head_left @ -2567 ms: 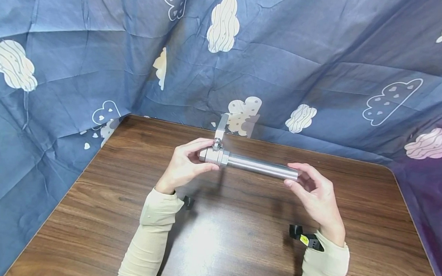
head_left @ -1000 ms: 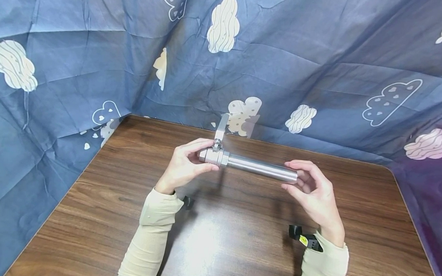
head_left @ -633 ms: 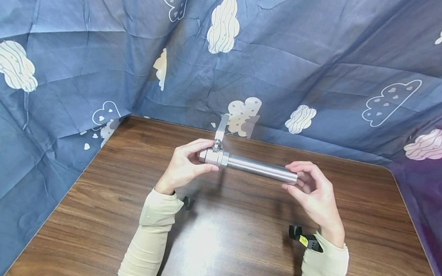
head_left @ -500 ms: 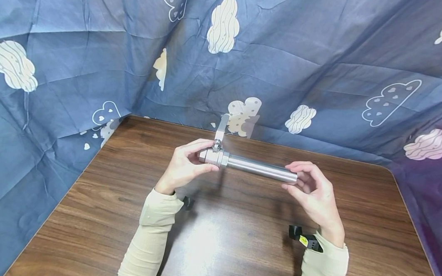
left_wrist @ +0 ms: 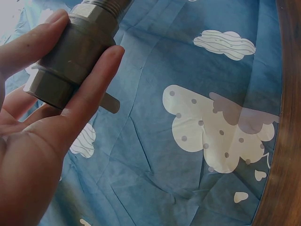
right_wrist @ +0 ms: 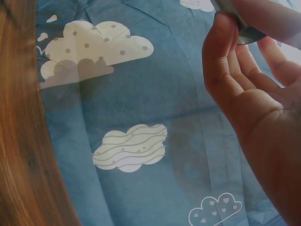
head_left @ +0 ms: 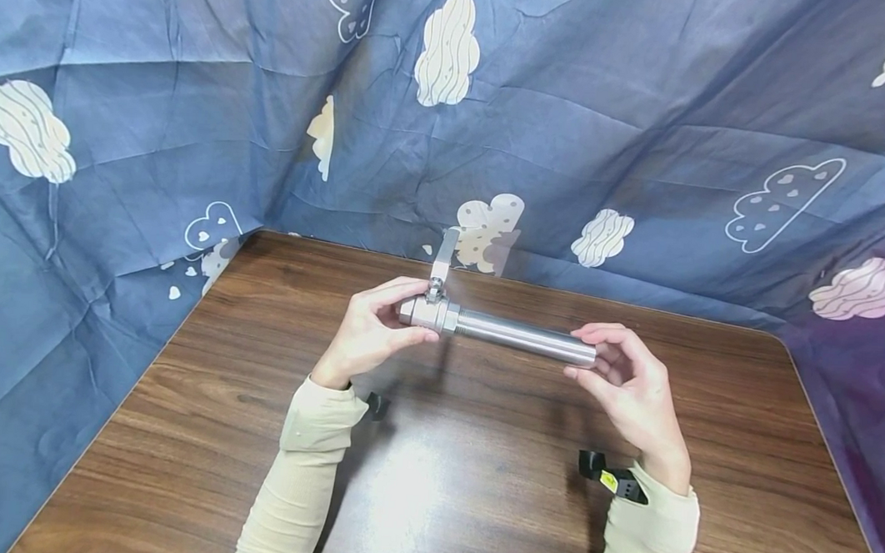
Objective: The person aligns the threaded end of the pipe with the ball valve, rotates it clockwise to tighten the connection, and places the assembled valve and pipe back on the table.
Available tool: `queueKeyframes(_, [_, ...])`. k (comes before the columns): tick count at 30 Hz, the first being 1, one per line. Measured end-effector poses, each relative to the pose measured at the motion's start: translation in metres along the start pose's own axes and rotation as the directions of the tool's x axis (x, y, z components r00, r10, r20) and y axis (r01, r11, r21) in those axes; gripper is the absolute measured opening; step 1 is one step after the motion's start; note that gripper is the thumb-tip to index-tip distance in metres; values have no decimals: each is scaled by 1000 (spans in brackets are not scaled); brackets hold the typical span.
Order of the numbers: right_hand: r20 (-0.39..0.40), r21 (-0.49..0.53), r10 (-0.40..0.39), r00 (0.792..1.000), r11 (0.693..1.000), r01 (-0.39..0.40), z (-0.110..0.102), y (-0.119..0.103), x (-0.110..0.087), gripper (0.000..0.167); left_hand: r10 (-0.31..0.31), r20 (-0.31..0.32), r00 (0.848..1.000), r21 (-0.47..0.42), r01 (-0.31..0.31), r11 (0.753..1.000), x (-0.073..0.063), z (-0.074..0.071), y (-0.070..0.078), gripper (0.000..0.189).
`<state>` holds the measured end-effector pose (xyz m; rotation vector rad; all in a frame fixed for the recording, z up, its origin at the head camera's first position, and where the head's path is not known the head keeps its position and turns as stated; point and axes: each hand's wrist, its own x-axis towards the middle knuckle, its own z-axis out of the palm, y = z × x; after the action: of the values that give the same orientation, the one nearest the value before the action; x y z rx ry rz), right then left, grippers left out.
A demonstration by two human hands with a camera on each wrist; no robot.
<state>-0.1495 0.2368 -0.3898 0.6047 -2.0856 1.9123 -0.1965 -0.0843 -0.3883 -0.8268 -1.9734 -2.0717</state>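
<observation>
Left hand [head_left: 364, 331] grips a silver metal valve body [head_left: 427, 314] near the centre of the frame, thumb on the near side and fingers on the far side. From the top of that body a flat grey metal lever [head_left: 445, 252] points toward the upper edge. A long, smooth silver metal pipe [head_left: 525, 337] meets the valve's hexagonal end, with a band of thread showing at the join, and runs to the right, tilting slightly downward. Its far end, right of centre, is pinched between the thumb and fingers of the right hand [head_left: 642, 396]. Valve and pipe are held above a brown wood-grain table [head_left: 201, 431], which has a bright glare at the lower centre. Cream sleeves [head_left: 292, 486] cover both forearms at the bottom of the frame. Behind the table, a creased blue fabric backdrop [head_left: 574, 58] printed with pale clouds fills the upper part, purplish at right.
</observation>
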Motion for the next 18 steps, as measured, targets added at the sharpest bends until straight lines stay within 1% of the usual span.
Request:
queueKeyframes(5, [14,18,-26,1000,1000,26,0,0,0,45,0,0,1000,-5,0,1000,0,0,0,59])
queueKeyframes(13, [9,-15,14,1000,1000,-14,0,-1,0,47,7,4,1000,-11,-7,1000,0,0,0,57])
queueKeyframes(18, [18,-7,0,1000,1000,0,0,-1,-1,47,5,5,1000,-14,-5,1000,0,0,0,58])
